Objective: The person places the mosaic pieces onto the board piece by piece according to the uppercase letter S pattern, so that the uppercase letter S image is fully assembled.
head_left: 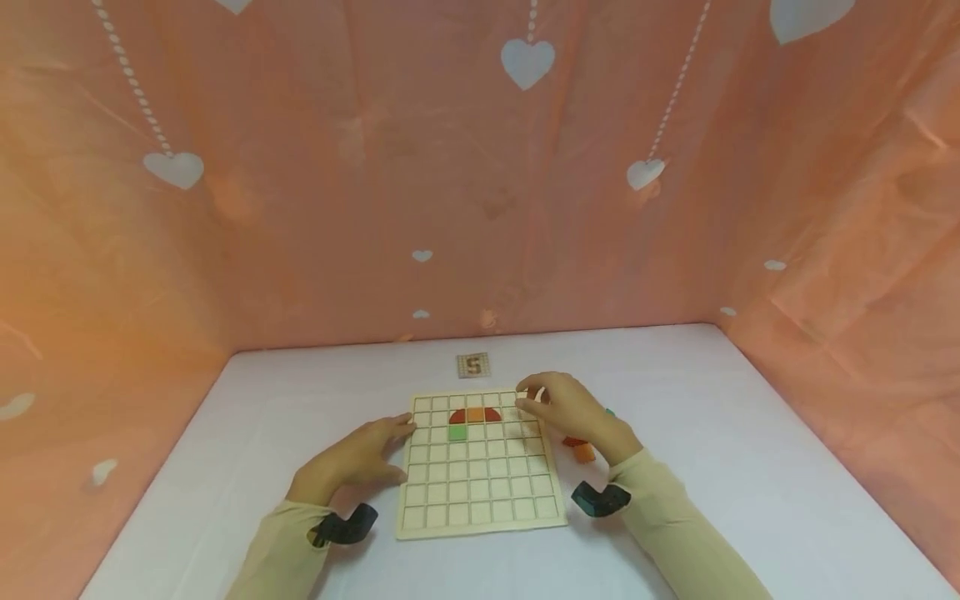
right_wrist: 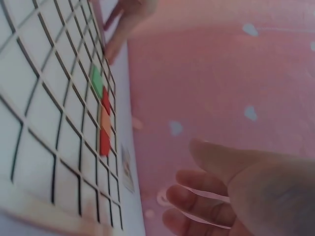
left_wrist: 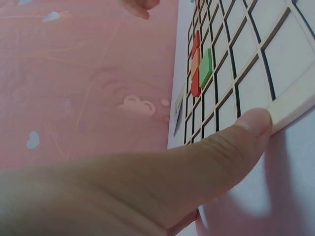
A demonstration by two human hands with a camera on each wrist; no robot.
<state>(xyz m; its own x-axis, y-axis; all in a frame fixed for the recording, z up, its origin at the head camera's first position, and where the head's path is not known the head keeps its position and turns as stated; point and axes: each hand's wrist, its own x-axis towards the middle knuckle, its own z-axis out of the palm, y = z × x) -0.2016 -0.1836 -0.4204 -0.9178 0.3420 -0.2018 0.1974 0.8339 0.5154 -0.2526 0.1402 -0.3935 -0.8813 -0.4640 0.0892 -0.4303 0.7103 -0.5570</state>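
Observation:
A cream grid board (head_left: 480, 492) lies flat on the white table. In its second row sit a red rounded piece (head_left: 458, 416), an orange square (head_left: 476, 414) and another red rounded piece (head_left: 492, 414). Just below the left red one is a green square (head_left: 457, 432). My left hand (head_left: 352, 457) is at the board's left side, thumb and fingers spread apart, with the thumb tip (left_wrist: 256, 120) right at the rim. Over the upper right corner hovers my right hand (head_left: 564, 405); its fingers (right_wrist: 199, 201) are loosely bent, and nothing shows between them and the thumb.
Beyond the board lies a small patterned card (head_left: 473, 365) with a figure like an S or 5. Partly behind the right forearm are loose pieces, among them an orange one (head_left: 584, 452) and a red one (head_left: 573, 441). Pink cloth walls (head_left: 480, 208) enclose the table.

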